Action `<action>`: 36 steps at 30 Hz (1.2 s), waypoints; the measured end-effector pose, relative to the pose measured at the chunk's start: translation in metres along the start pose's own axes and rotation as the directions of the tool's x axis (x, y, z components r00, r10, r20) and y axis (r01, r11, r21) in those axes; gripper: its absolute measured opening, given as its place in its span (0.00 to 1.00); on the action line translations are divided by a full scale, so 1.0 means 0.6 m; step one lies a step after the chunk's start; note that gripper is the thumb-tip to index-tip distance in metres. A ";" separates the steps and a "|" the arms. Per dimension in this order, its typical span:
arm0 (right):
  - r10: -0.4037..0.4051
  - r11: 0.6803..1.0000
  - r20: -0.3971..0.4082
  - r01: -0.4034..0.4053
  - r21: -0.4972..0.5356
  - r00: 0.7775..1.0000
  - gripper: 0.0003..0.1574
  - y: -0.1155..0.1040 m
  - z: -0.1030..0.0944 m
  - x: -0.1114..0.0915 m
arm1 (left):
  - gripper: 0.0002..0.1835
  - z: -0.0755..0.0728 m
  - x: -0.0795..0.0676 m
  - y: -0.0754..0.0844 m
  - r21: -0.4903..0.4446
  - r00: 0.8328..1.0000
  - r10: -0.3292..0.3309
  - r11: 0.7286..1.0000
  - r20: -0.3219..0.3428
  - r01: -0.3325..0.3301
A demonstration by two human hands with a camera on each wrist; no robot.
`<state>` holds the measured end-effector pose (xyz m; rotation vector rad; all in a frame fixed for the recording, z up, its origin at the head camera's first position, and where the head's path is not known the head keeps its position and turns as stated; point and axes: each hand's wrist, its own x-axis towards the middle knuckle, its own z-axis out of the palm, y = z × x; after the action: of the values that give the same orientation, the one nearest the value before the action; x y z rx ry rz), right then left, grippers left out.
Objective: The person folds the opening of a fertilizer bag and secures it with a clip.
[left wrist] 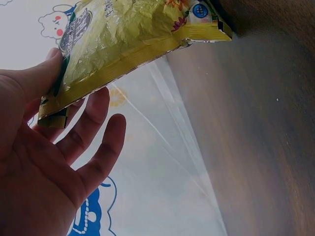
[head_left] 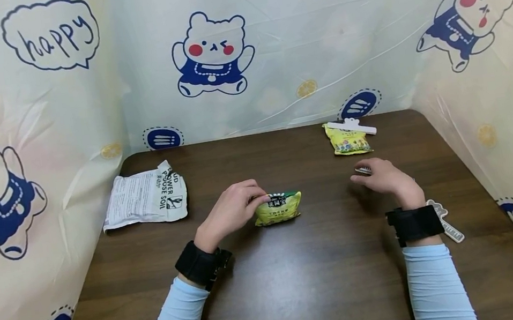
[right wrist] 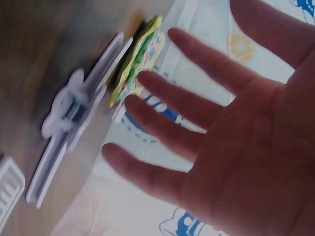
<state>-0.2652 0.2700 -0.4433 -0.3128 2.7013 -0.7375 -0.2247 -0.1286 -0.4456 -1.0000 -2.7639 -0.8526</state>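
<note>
My left hand [head_left: 234, 210] holds a small yellow-green packet [head_left: 278, 209] at its top left corner, over the middle of the table. In the left wrist view the thumb lies on the packet's [left wrist: 133, 39] near face, and the other fingers are partly hidden behind it. My right hand [head_left: 385, 179] hovers at the right with its fingers extended, as the right wrist view shows. Below those fingers lies a white sealing clip [right wrist: 74, 110], slightly blurred and apart from the fingertips. In the head view the hand covers most of this clip.
A second yellow packet [head_left: 348, 141] with a white clip [head_left: 351, 126] across its top lies at the back right. On the left rests a white printed pouch [head_left: 145, 199]. Another pale clip [head_left: 453, 230] lies beside my right wrist, partly hidden. Patterned sheeting surrounds the table.
</note>
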 end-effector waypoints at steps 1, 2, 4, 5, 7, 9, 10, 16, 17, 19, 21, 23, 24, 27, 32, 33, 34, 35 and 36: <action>0.028 1.000 0.001 -0.028 -0.008 1.000 0.38 0.001 -0.002 -0.002 | 0.07 0.000 0.000 0.000 0.000 1.000 0.001 1.000 -0.001 -0.001; 0.055 0.998 0.005 -0.055 -0.015 0.998 0.39 0.002 -0.005 -0.003 | 0.07 -0.001 0.000 0.000 0.001 1.000 0.003 1.000 -0.002 -0.003; 0.097 0.995 0.021 -0.097 -0.024 0.995 0.40 0.003 -0.007 -0.005 | 0.07 -0.001 0.000 0.000 0.002 1.000 0.007 1.000 -0.005 -0.007; 0.111 0.994 0.032 -0.111 -0.024 0.993 0.40 0.003 -0.008 -0.005 | 0.07 -0.001 0.000 0.000 0.003 1.000 0.009 1.000 -0.007 -0.009; 0.123 0.992 0.052 -0.122 -0.024 0.991 0.41 0.003 -0.006 -0.005 | 0.07 -0.002 0.001 0.000 0.003 1.000 0.013 1.000 -0.008 -0.013; 0.131 0.991 0.066 -0.130 -0.025 0.989 0.41 0.000 -0.004 -0.005 | 0.07 -0.002 0.001 -0.001 0.003 1.000 0.015 1.000 -0.009 -0.015; 0.129 0.991 0.070 -0.127 -0.029 0.989 0.41 -0.003 -0.002 -0.004 | 0.07 -0.002 0.002 -0.001 0.002 1.000 0.016 1.000 -0.009 -0.016; 0.032 0.999 0.090 -0.032 0.001 0.995 0.41 -0.018 0.009 0.005 | 0.07 -0.002 0.002 -0.001 0.000 1.000 0.012 1.000 -0.010 -0.012; 0.016 1.000 0.085 -0.017 0.012 0.996 0.41 -0.020 0.009 0.006 | 0.07 -0.002 0.002 -0.001 -0.001 1.000 0.010 1.000 -0.008 -0.010; 0.013 0.999 0.061 -0.016 0.037 0.998 0.39 -0.021 0.009 0.007 | 0.07 -0.002 0.002 -0.001 0.000 1.000 0.008 1.000 -0.002 -0.008; 0.043 0.998 0.028 -0.044 0.042 0.999 0.38 -0.021 0.007 0.006 | 0.07 -0.002 0.003 -0.001 -0.001 1.000 0.009 1.000 0.002 -0.009; 0.094 0.995 0.005 -0.094 0.017 0.996 0.39 -0.016 0.005 0.007 | 0.07 -0.003 0.004 -0.001 -0.003 1.000 0.009 1.000 0.005 -0.009; 0.121 0.993 0.000 -0.121 0.004 0.993 0.39 -0.012 0.006 0.007 | 0.07 -0.003 0.004 -0.001 -0.002 1.000 0.009 1.000 0.005 -0.008; 0.177 0.983 0.008 -0.176 -0.050 0.984 0.44 0.003 0.010 0.013 | 0.07 -0.003 0.003 -0.001 -0.002 1.000 0.005 1.000 0.007 -0.005; 0.244 0.968 -0.001 -0.243 -0.066 0.970 0.48 0.011 0.024 0.027 | 0.07 0.000 0.001 -0.002 -0.004 1.000 0.007 1.000 0.000 -0.007; 0.259 0.964 -0.010 -0.259 -0.062 0.966 0.47 0.010 0.026 0.029 | 0.07 0.000 0.000 -0.002 -0.004 1.000 0.007 1.000 -0.002 -0.007; 0.270 0.961 -0.018 -0.271 -0.061 0.963 0.46 0.009 0.028 0.031 | 0.07 0.001 0.000 -0.002 -0.004 1.000 0.008 1.000 -0.001 -0.008; 0.276 0.959 -0.028 -0.278 -0.061 0.961 0.44 0.009 0.030 0.032 | 0.07 0.001 -0.001 -0.002 -0.002 1.000 0.008 1.000 -0.001 -0.008; 0.282 0.957 -0.033 -0.284 -0.061 0.959 0.43 0.009 0.031 0.033 | 0.07 0.001 -0.001 -0.002 -0.002 1.000 0.008 1.000 -0.001 -0.008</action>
<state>-0.2773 0.2602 -0.4663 0.0701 2.7161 -0.5724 -0.2250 -0.1291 -0.4471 -1.0098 -2.7574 -0.8547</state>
